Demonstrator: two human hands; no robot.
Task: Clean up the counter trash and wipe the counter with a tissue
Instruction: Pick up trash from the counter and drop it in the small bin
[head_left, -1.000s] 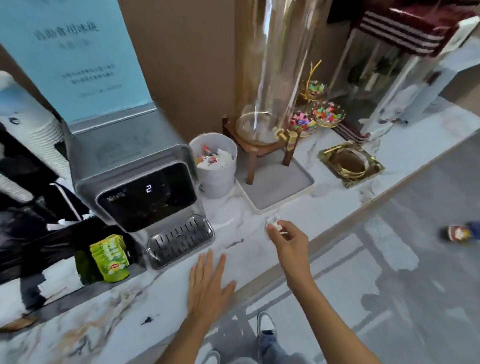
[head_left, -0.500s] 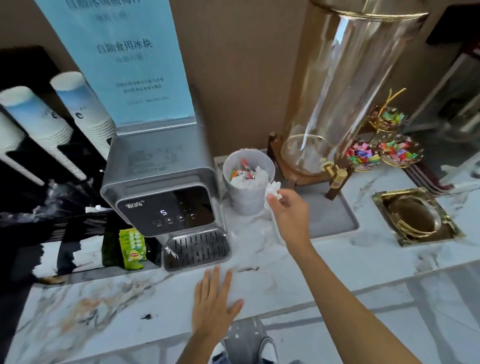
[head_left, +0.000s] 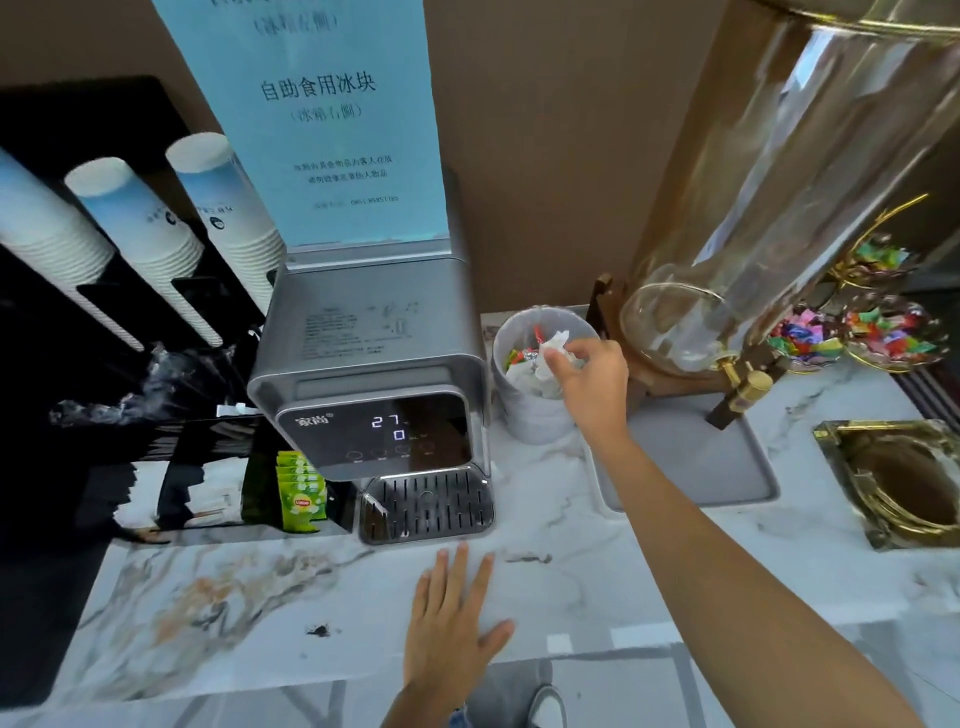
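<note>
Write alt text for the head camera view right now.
A person's right hand reaches over a small trash cup full of wrappers and tissue, beside a water dispenser. Their left hand lies flat on the marble counter, where a dark speck remains.

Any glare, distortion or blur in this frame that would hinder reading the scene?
Head view: wide-angle bending bows the glass dispenser and the paper cup stacks toward the edges; bright streaks of glare run down the dispenser's glass; a smeared, warped patch sits over the dark area at left; the right hand over the trash cup and the left hand on the counter are reasonably sharp.
</note>
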